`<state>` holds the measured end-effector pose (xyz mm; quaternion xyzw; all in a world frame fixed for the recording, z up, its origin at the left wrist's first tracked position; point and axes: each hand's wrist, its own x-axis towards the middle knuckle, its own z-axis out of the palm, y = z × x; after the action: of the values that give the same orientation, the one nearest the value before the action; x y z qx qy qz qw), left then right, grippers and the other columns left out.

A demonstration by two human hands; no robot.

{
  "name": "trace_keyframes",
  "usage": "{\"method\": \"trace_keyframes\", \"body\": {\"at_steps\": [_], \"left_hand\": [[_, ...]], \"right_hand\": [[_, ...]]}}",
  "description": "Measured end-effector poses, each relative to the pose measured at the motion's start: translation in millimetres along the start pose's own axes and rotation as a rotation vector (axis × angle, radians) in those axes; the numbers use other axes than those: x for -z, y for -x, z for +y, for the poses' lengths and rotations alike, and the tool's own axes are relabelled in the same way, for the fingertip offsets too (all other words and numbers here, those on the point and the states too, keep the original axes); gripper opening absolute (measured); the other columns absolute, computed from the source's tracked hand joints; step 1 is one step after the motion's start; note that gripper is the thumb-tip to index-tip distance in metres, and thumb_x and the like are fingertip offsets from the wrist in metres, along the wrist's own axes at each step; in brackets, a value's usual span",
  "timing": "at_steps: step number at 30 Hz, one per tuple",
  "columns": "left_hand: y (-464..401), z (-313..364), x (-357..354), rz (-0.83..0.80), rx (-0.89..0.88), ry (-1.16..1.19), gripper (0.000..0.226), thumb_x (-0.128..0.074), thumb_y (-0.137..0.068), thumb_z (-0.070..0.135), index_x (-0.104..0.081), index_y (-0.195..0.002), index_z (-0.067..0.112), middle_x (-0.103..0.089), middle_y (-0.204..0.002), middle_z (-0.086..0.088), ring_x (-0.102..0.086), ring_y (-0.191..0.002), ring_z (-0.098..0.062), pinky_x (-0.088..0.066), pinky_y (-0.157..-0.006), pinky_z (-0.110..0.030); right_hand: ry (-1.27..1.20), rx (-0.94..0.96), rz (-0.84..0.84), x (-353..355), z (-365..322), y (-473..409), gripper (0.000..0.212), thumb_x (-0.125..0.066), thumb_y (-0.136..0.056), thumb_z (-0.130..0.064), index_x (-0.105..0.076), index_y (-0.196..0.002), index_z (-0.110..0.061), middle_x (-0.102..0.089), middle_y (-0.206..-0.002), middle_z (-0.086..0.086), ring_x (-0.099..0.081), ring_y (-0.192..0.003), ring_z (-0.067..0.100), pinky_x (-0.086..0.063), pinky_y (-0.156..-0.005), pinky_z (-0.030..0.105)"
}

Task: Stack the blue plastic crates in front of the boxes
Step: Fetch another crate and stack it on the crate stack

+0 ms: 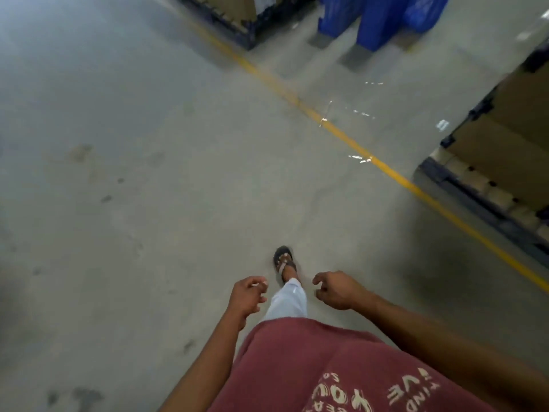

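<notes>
We see our left hand [248, 295] and right hand [334, 289] hanging in front of our red shirt [326, 367], fingers loosely curled, holding nothing. Between the 2 hands, 1 sandalled foot [284, 261] rests on the grey floor [148, 173]. The blue crates [377, 19] stand far ahead of both hands, beyond a yellow line [341, 133] that runs across the floor. Cardboard boxes on a dark pallet [511, 129] sit well off to the right of our right hand; more boxes [234, 7] stand left of the crates.
</notes>
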<state>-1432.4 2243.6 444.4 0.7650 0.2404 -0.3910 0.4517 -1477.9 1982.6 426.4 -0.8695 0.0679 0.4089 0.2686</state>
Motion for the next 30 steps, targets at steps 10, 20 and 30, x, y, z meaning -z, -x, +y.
{"method": "trace_keyframes", "body": {"at_steps": [10, 20, 30], "left_hand": [[-154.8, 208.5, -2.1, -0.196, -0.08, -0.579, 0.009, -0.065, -0.093, 0.023, -0.073, -0.089, 0.023, -0.077, -0.096, -0.015, -0.068, -0.073, -0.022, -0.042, -0.053, -0.023], [-273.3, 436.0, -81.2, -0.234, -0.188, -0.601, 0.014, -0.069, -0.095, 0.027, -0.073, -0.105, 0.018, -0.077, -0.102, -0.013, -0.07, -0.074, -0.017, -0.045, -0.056, -0.024], [-340.5, 683.4, -195.8, -0.306, -0.285, -0.615, 0.018, -0.072, -0.094, 0.021, -0.073, -0.11, 0.014, -0.074, -0.094, -0.006, -0.07, -0.071, -0.019, -0.044, -0.048, -0.015]], "right_hand": [[-0.206, -0.23, 0.241, 179.7, 29.3, -69.2, 0.038, -0.061, -0.093, -0.038, -0.064, -0.128, -0.025, -0.074, -0.116, 0.0, -0.066, -0.108, 0.022, -0.052, -0.091, 0.031], [-0.363, -0.218, 0.364, 360.9, 97.2, -198.7, 0.034, -0.059, -0.095, -0.038, -0.065, -0.124, -0.021, -0.073, -0.115, 0.004, -0.063, -0.111, 0.026, -0.042, -0.08, 0.027], [-0.39, -0.237, 0.327, 576.8, 180.0, -280.8, 0.043, -0.06, -0.09, -0.043, -0.063, -0.129, -0.024, -0.075, -0.108, 0.0, -0.067, -0.107, 0.021, -0.053, -0.088, 0.033]]}}
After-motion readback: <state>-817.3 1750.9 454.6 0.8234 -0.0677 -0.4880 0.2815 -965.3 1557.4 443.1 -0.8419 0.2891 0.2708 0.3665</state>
